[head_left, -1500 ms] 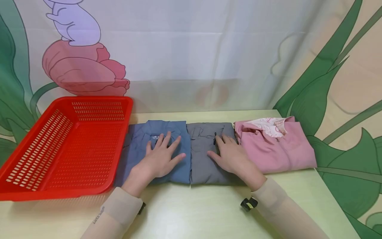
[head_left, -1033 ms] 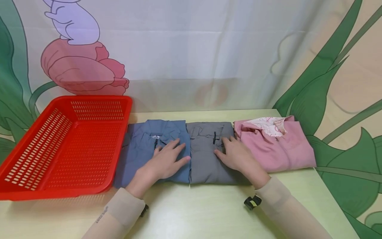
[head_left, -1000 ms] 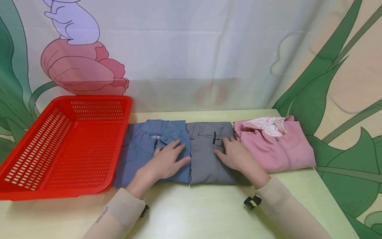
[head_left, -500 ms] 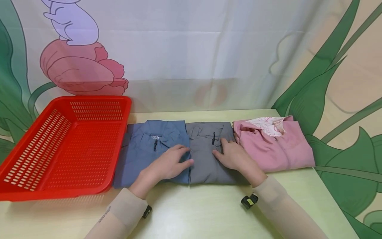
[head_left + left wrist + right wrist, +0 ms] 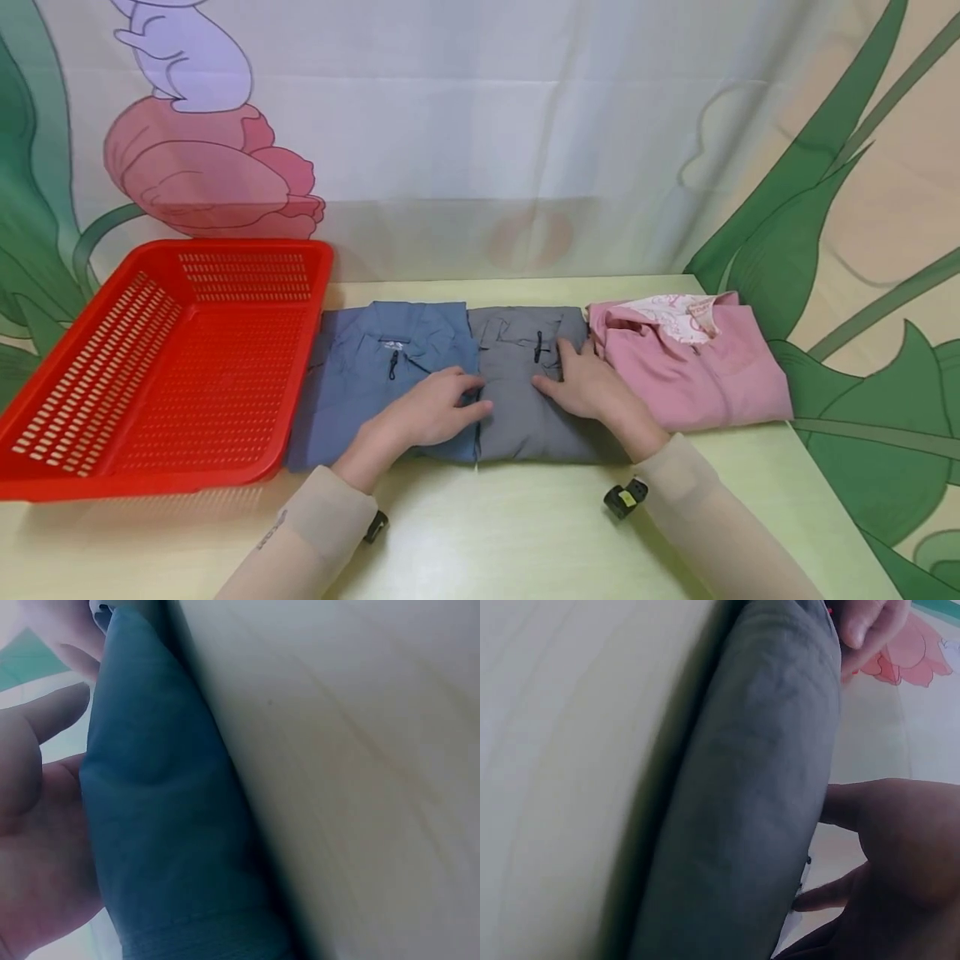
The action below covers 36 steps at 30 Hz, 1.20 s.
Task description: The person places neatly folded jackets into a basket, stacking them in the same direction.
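Observation:
A folded blue garment point(image 5: 352, 392) with a collar and a black zip pull lies flat beside a folded grey garment point(image 5: 517, 417), their edges meeting. My left hand point(image 5: 431, 408) lies over the blue one's right part, thumb and fingertips at the seam between the two. On the grey garment's right part rests my right hand point(image 5: 592, 383), thumb on the cloth and fingers near its right edge. Both hands look relaxed and hold nothing. In the left wrist view the palm point(image 5: 52, 847) is over the blue fold; the right wrist view has the thumb point(image 5: 844, 806) above the grey fold.
A red plastic basket point(image 5: 318, 333) stands at the left, against the blue garment. A folded pink garment point(image 5: 690, 383) with a patterned white lining lies at the right. All are on a pale table point(image 5: 480, 525), with a printed curtain point(image 5: 450, 150) behind.
My left hand has slid right and toward me across the blue garment, its spread fingers drawing together and uncovering the zip pull. The right hand has shifted slightly right, off the grey garment's zip pull.

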Tool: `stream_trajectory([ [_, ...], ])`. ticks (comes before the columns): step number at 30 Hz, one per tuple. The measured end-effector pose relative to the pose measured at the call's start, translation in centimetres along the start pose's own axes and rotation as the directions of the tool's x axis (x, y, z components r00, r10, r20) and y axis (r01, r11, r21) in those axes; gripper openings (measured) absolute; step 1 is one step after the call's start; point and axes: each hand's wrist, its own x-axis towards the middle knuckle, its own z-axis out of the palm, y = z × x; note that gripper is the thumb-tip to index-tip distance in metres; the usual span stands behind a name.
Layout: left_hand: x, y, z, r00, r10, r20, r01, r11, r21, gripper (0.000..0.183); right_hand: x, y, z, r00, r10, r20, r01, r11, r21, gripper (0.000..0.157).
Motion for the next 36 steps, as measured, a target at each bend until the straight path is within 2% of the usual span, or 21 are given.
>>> stream_trajectory([
  [5,0.1,-0.2,0.0,1.0,-0.005,0.023,0.005,1.0,0.002,0.051,0.5,0.3,0.2,0.999,0.032,-0.004,-0.032,0.999,0.005,0.095],
  [11,0.2,-0.2,-0.1,0.999,-0.015,0.04,0.015,1.0,-0.001,0.051,1.1,0.3,0.3,0.997,0.079,-0.022,-0.079,0.997,-0.023,0.098],
  [20,0.2,-0.1,-0.1,0.999,-0.024,0.044,0.024,1.0,-0.01,0.052,1.9,0.7,0.0,0.995,0.068,-0.07,-0.067,0.998,0.007,0.097],
  [30,0.4,-0.3,0.0,0.998,-0.03,0.048,0.031,0.999,-0.019,0.052,1.7,0.1,-0.2,0.998,0.068,0.013,-0.067,0.998,-0.015,0.094],
  [36,0.5,-0.3,0.0,0.999,-0.018,0.039,0.018,1.0,-0.018,0.052,2.0,0.4,-0.4,0.996,0.081,-0.039,-0.079,0.996,0.042,0.095],
])
